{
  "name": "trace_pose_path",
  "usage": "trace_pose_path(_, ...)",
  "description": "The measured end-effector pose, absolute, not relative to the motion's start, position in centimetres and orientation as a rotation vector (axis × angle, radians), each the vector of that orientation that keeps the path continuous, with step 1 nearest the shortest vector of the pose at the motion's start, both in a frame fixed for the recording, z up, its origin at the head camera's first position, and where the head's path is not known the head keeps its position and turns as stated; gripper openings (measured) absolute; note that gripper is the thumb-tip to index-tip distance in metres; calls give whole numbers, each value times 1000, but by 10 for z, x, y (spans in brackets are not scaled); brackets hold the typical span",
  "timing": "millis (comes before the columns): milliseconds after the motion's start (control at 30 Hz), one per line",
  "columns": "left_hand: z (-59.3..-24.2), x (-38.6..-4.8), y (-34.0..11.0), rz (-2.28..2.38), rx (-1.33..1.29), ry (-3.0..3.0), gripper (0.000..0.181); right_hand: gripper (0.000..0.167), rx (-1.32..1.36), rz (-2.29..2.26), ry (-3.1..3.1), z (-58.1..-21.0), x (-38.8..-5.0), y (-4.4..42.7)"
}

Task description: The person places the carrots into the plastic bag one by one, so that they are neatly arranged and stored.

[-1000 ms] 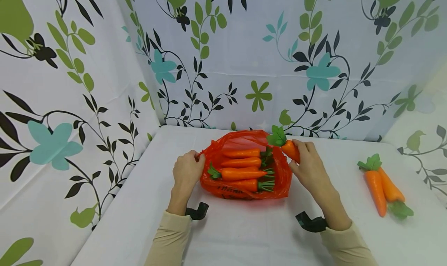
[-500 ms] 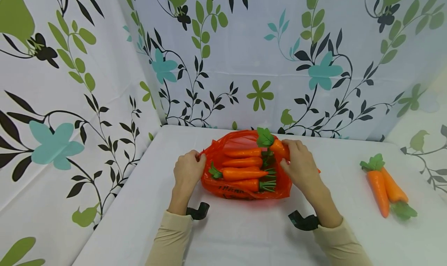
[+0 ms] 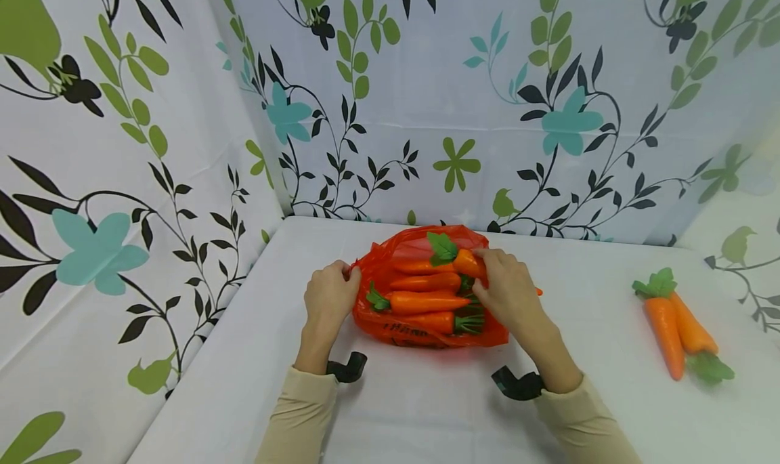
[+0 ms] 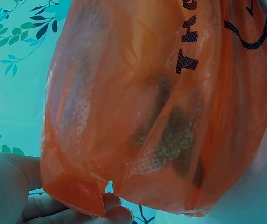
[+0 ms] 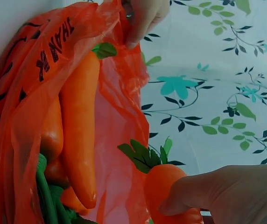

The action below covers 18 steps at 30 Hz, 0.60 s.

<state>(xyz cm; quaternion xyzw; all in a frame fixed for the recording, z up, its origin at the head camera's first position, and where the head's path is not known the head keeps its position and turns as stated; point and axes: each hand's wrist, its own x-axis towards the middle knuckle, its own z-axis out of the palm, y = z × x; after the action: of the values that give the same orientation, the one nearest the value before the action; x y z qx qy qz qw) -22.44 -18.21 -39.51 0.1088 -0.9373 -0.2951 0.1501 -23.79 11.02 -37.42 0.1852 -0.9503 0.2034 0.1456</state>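
Observation:
An orange-red plastic bag [image 3: 405,335] with black print lies on the white table, its mouth spread. Several orange carrots [image 3: 426,304] with green tops lie inside it. My left hand [image 3: 329,298] pinches the bag's left edge; in the left wrist view its fingers hold a corner of the thin plastic. Over the bag's right side, my right hand [image 3: 508,291] grips another carrot [image 5: 159,184] near its leafy end, the leaves pointing left. That carrot's tip shows just past the right side of the hand; the hand hides its middle.
Two more carrots [image 3: 665,336] lie crossed on the table at the far right. A patterned cloth [image 3: 402,125] hangs behind the table and along its left side. Each wrist carries a black camera mount [image 3: 518,384].
My right hand has carried its carrot leftward, from the bag's right rim to above the carrots inside. The left hand keeps its hold on the bag's edge.

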Motion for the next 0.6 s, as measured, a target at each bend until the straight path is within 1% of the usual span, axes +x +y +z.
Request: trace_pose_path(600,-392,-223,-183,-868,330,-2719,29,48,676,541,-2758,-380,-242,90)
